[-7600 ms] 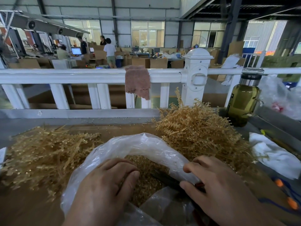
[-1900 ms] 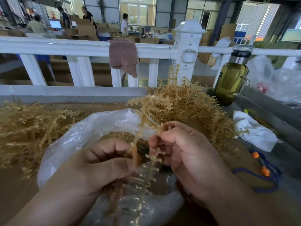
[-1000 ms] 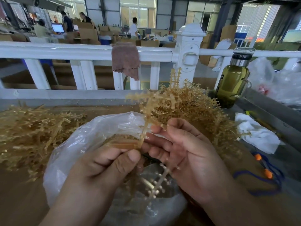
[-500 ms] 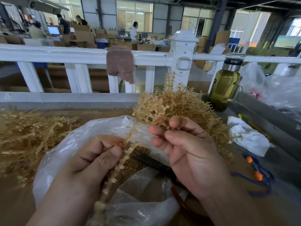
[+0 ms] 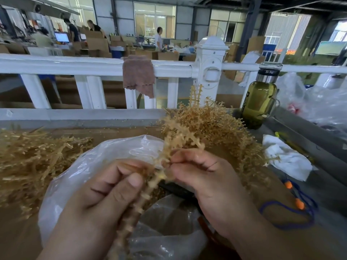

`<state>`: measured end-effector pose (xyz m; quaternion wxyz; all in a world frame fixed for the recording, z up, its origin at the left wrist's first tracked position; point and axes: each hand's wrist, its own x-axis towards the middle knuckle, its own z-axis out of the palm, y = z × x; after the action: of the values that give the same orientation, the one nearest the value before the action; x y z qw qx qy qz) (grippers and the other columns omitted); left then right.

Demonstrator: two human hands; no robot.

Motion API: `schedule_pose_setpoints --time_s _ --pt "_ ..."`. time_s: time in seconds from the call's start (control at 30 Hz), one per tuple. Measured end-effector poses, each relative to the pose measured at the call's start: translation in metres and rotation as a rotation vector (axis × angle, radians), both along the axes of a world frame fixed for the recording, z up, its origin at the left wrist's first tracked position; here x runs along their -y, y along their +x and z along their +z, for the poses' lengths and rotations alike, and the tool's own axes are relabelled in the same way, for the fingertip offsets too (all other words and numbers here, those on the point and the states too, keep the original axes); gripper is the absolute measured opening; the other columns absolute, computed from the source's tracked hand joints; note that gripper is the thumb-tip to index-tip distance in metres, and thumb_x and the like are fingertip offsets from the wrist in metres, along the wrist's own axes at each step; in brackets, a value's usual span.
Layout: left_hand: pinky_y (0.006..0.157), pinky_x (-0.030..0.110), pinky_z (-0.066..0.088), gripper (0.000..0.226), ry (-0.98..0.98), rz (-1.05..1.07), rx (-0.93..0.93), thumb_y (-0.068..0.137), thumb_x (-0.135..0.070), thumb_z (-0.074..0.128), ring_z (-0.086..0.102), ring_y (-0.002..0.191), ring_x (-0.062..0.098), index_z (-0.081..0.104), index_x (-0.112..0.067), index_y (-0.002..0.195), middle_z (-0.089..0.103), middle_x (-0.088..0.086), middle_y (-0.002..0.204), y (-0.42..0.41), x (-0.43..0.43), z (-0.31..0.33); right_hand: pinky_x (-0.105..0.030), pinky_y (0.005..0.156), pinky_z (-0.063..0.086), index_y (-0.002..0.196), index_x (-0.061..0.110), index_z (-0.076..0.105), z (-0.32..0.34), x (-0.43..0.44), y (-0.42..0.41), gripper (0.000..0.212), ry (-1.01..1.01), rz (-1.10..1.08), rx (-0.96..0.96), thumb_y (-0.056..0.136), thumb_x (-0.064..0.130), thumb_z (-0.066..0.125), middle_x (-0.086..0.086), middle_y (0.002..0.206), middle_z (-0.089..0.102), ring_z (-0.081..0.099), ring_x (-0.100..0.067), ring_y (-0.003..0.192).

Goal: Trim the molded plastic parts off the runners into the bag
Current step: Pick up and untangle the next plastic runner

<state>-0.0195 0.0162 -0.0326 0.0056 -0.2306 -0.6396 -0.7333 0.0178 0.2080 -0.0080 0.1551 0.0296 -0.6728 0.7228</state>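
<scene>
So that whatever comes loose can drop straight in, the runner (image 5: 150,184) is held above the open bag (image 5: 88,166): the left hand (image 5: 105,199) pinches its lower stem, the right hand (image 5: 212,181) pinches a branch higher. Inside the bag lie small tan parts (image 5: 159,195); more runners (image 5: 216,126) are heaped behind it.

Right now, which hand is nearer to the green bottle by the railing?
Right. The right hand pinches the runner over the bag, below and left of the green bottle; the left hand grips the same runner farther left.
</scene>
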Motion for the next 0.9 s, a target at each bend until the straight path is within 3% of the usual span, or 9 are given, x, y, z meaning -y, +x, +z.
schedule_pose_setpoints --time_s 0.07,0.2,0.3,0.33,0.37,0.47,0.6,0.77,0.9 --pt "0.063 0.017 0.054 0.057 0.006 -0.052 -0.045 0.059 -0.071 0.084 0.069 0.07 0.01 0.078 -0.025 0.093 0.075 0.007 0.078 0.008 -0.009 0.004 -0.013 0.073 0.052 0.083 0.042 0.077 -0.001 0.003 0.003 0.009 0.309 -0.092 0.0 0.075 0.038 0.076 0.011 0.093 0.072 0.07 -0.001 0.085" --pt "0.061 0.015 0.051 0.057 0.004 -0.087 -0.085 0.058 -0.072 0.083 0.065 0.065 0.011 0.078 -0.025 0.089 0.074 0.009 0.077 0.013 -0.015 0.012 -0.017 0.075 0.054 0.088 0.051 0.076 0.004 0.003 0.006 0.014 0.342 -0.045 -0.012 0.084 0.038 0.074 0.01 0.097 0.074 0.071 -0.006 0.09" --pt "0.067 0.027 0.055 0.058 -0.044 -0.076 -0.08 0.056 -0.071 0.083 0.068 0.069 0.024 0.079 -0.024 0.089 0.075 0.008 0.079 0.015 -0.015 0.013 -0.018 0.075 0.056 0.087 0.044 0.079 0.006 0.003 0.008 0.015 0.18 0.039 0.08 0.087 0.032 0.071 0.01 0.089 0.078 0.074 -0.007 0.087" --pt "0.071 0.036 0.056 0.055 -0.078 -0.07 -0.083 0.056 -0.069 0.084 0.069 0.072 0.033 0.079 -0.025 0.089 0.076 0.009 0.082 0.015 -0.014 0.013 -0.027 0.079 0.057 0.091 0.031 0.08 0.006 0.004 0.008 0.014 0.067 0.086 0.126 0.083 0.036 0.07 0.0 0.09 0.078 0.074 -0.014 0.088" --pt "0.071 0.039 0.055 0.049 -0.121 -0.055 -0.094 0.055 -0.063 0.085 0.068 0.073 0.04 0.079 -0.027 0.089 0.077 0.009 0.084 0.015 -0.013 0.012 -0.037 0.081 0.058 0.095 0.016 0.078 0.005 0.004 0.008 0.032 -0.039 0.127 0.151 0.079 0.042 0.069 -0.012 0.092 0.077 0.074 -0.024 0.088" --pt "0.062 0.03 0.054 0.034 -0.244 0.038 -0.157 0.06 -0.057 0.074 0.069 0.068 0.026 0.078 -0.038 0.088 0.077 0.0 0.082 0.015 -0.009 0.008 -0.049 0.084 0.056 0.106 -0.004 0.07 0.002 0.008 0.008 0.05 -0.279 0.225 0.137 0.08 0.037 0.073 -0.036 0.108 0.067 0.068 -0.041 0.093" --pt "0.057 0.018 0.052 0.027 -0.377 0.11 -0.226 0.06 -0.063 0.069 0.068 0.063 0.005 0.074 -0.051 0.084 0.075 -0.014 0.077 0.016 -0.009 0.008 -0.043 0.081 0.057 0.108 -0.004 0.071 0.003 0.01 0.005 0.034 -0.44 0.296 0.136 0.08 0.013 0.076 -0.029 0.108 0.069 0.068 -0.034 0.093" --pt "0.05 0.013 0.047 0.023 -0.354 0.074 -0.12 0.068 -0.056 0.088 0.061 0.053 0.004 0.077 -0.047 0.085 0.076 -0.01 0.077 0.018 -0.01 0.012 -0.039 0.089 0.055 0.099 0.012 0.079 0.002 0.009 0.002 0.025 -0.473 0.289 0.082 0.079 0.005 0.065 -0.014 0.099 0.075 0.071 -0.025 0.091" --pt "0.041 0.014 0.043 0.025 -0.299 0.061 -0.038 0.054 -0.049 0.076 0.053 0.043 0.007 0.078 -0.04 0.077 0.07 -0.002 0.063 0.018 -0.013 0.017 -0.04 0.088 0.055 0.095 0.013 0.078 0.003 0.009 0.001 0.024 -0.493 0.295 0.067 0.08 0.004 0.063 -0.015 0.093 0.073 0.069 -0.023 0.086"
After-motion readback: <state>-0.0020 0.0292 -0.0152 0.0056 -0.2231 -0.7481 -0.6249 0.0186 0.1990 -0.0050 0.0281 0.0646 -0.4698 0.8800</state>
